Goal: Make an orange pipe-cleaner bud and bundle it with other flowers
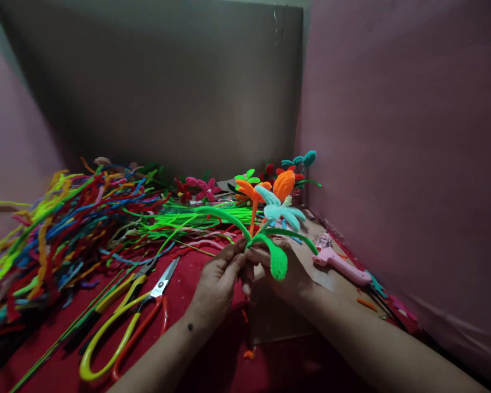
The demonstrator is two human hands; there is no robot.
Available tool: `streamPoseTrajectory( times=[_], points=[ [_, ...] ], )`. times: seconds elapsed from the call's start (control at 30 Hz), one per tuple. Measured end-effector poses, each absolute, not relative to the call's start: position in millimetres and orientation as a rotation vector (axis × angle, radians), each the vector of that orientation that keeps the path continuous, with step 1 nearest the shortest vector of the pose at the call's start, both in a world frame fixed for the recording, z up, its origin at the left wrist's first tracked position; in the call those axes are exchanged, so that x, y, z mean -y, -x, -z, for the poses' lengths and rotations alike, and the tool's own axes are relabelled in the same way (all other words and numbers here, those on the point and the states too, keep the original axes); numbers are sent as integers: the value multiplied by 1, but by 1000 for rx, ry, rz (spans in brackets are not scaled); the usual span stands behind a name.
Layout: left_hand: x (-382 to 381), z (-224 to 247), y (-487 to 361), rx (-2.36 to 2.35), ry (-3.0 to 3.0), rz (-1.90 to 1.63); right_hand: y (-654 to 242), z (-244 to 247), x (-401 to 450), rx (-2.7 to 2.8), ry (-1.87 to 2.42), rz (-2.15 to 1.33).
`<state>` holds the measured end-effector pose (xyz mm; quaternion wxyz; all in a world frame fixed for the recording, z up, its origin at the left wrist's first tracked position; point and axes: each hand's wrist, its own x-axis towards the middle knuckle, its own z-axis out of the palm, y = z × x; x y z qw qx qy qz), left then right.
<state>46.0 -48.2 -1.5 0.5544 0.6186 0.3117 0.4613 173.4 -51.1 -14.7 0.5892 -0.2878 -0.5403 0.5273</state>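
Note:
Both of my hands meet at the stem of a pipe-cleaner flower bouquet (275, 210), which stands upright above the fingers. It has orange blooms, a pale blue bloom and long green leaves (277, 256) that arch out to both sides. My left hand (219, 278) pinches the base of the leaves between thumb and fingers. From the other side, my right hand (276, 267) is closed on the same spot, its fingers partly hidden behind a drooping leaf. The stem below the fingers is mostly hidden.
Scissors (160, 286) with yellow and red handles and yellow-handled pliers (126, 292) lie on the red cloth. A heap of coloured pipe cleaners (77, 229) fills the left. Finished flowers (207, 189) sit behind. A pink glue gun (343, 266) rests on cardboard by the right wall.

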Motion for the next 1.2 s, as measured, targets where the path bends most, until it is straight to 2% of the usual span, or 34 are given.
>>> streamPoseTrajectory(
  times=[0.33,0.7,1.0,1.2],
  points=[
    [52,-2,-47,-836,-1439,-1255,-164,23,50,1089,591,-1264],
    [51,-1,-48,-722,-1187,-1066,-168,13,52,1122,710,-1082],
    [51,-8,-48,-669,-1172,-1038,-171,18,53,1132,586,-1318],
    [50,-5,-47,-604,-1076,-976,-180,6,51,1240,688,-1195]
  ],
)
